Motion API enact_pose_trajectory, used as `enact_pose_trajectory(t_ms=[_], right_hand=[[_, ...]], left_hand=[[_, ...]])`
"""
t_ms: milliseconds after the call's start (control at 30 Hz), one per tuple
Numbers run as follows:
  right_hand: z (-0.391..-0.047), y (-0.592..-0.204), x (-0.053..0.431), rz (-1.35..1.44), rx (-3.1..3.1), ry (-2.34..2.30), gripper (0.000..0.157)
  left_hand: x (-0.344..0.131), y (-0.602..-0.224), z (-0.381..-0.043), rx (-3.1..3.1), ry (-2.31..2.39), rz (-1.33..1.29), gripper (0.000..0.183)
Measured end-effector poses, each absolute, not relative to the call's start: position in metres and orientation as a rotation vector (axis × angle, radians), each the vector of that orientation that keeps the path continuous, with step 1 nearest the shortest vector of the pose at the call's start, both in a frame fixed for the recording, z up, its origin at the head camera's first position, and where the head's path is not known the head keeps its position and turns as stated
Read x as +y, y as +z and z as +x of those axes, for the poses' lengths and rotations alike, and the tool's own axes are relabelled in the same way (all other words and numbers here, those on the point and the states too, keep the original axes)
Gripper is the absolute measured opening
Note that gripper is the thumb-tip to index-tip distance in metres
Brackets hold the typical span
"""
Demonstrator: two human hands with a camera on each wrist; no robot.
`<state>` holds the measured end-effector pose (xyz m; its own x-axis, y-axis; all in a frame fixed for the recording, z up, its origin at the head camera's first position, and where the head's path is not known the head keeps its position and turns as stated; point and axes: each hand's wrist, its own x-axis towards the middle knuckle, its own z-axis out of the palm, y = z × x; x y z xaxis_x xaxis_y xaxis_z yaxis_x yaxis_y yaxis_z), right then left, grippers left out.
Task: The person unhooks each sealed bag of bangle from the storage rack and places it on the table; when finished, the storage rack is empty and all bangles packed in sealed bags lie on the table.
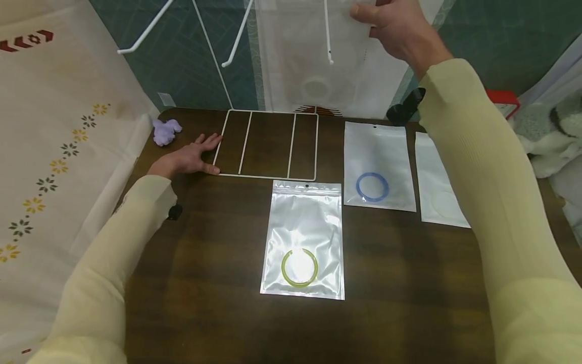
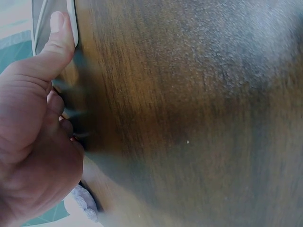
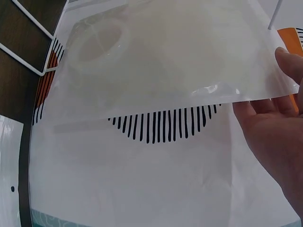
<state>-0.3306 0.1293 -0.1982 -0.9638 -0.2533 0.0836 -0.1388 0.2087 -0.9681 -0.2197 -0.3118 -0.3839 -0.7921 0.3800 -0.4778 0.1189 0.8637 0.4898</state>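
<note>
My right hand (image 1: 400, 28) pinches the edge of a translucent flat zip bag (image 3: 189, 56) between thumb and fingers. A pale ring (image 3: 122, 42) shows inside that bag. In the head view a white prong (image 1: 328, 35) of the wire display rack overlaps the bag. My left hand (image 1: 188, 157) rests at the left side of the rack's white wire base (image 1: 268, 176), its fingers spread and the thumb on the near corner. Two other prongs, a middle one (image 1: 237, 38) and a left one (image 1: 145, 28), stick out bare toward me.
On the brown table (image 1: 204, 283) lie a silvery bag with a yellow-green ring (image 1: 285, 273), a bag with a blue ring (image 1: 379, 126) and another pale bag (image 1: 438, 172). A purple lump (image 1: 164, 131) sits at the back left. Plush toys (image 1: 545, 136) and a red-edged object (image 1: 504, 101) stand right.
</note>
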Motion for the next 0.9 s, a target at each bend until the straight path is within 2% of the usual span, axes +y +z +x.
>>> enact_pose_trajectory(t_ms=[567, 900], right_hand=[[-0.331, -0.206, 0.130, -0.356, 2.207, -2.081, 0.047], [-0.318, -0.204, 0.131, -0.355, 2.270, -2.033, 0.036]], left_hand=[[-0.306, -0.392, -0.222, 2.442, 0.617, 0.361, 0.104], [-0.306, -0.394, -0.223, 2.447, 0.609, 0.332, 0.104]])
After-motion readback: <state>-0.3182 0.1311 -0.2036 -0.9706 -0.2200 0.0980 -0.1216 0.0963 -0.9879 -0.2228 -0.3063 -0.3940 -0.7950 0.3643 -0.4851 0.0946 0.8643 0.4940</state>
